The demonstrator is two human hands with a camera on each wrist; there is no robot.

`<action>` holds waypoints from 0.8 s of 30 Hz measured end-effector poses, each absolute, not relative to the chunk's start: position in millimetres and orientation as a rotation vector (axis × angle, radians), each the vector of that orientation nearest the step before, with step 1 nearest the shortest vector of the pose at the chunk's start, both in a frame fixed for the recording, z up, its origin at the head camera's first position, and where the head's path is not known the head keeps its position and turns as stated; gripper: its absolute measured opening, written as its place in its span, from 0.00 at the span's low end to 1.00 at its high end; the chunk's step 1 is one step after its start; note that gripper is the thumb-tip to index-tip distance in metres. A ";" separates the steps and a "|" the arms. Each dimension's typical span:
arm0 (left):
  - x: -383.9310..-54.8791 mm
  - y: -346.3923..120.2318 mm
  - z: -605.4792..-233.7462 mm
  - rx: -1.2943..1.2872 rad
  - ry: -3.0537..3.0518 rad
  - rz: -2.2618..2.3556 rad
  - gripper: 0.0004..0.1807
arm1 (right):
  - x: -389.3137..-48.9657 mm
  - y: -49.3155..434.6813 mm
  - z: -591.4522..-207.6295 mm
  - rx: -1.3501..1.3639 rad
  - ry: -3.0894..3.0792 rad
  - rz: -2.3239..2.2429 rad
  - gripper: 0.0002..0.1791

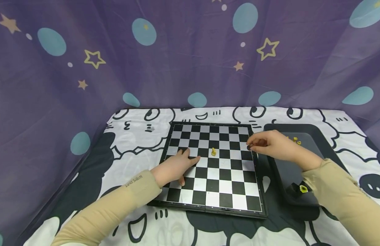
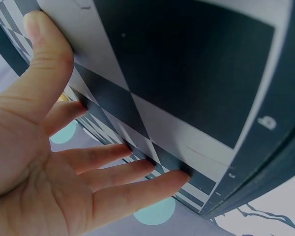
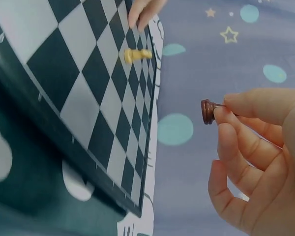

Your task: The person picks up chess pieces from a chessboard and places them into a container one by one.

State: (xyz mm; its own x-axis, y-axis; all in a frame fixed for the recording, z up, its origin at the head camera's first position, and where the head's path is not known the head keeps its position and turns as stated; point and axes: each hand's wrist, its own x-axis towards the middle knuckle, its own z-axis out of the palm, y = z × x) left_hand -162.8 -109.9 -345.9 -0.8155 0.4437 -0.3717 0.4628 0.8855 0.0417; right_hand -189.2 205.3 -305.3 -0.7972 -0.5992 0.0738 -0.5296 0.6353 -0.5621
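Observation:
A black-and-white chessboard (image 1: 212, 185) lies flat on the cloth. On its left part rests my left hand (image 1: 174, 166), fingers spread and fairly straight, fingertips touching the squares; in the left wrist view this hand (image 2: 44, 172) holds nothing. One yellow chess piece (image 1: 213, 152) stands near the board's middle, to the right of that hand. My right hand (image 1: 274, 145) is over the board's right edge, pinching a dark reddish-brown chess piece (image 3: 207, 112) between thumb and forefinger. The piece's base shows in the right wrist view; its top is hidden by the fingers.
Right of the board sits a dark grey tray (image 1: 311, 129), partly under my right forearm. Several small yellow pieces (image 1: 296, 140) lie inside it, with a black item bearing a yellow part (image 1: 303, 188) near its front. A patterned purple curtain (image 1: 190, 61) hangs behind.

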 end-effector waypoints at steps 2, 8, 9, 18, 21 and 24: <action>-162.8 -109.9 -345.9 0.669 2.676 -0.071 0.56 | -190.1 210.5 -304.4 -0.924 2.760 -0.863 0.09; -162.8 -109.8 -345.8 0.667 2.676 -0.068 0.56 | -193.7 226.5 -305.8 -0.853 2.825 -0.824 0.09; -162.8 -109.8 -345.7 0.668 2.678 -0.068 0.56 | -194.5 229.6 -306.2 -0.844 2.836 -0.821 0.09; -162.4 -110.3 -344.6 0.682 2.683 -0.064 0.55 | -201.4 257.6 -315.3 -0.725 2.885 -0.812 0.09; -162.5 -110.4 -344.7 0.681 2.680 -0.064 0.55 | -203.8 265.1 -320.2 -0.687 2.887 -0.801 0.09; -162.6 -110.4 -344.8 0.677 2.680 -0.065 0.56 | -206.3 271.5 -325.5 -0.648 2.886 -0.791 0.09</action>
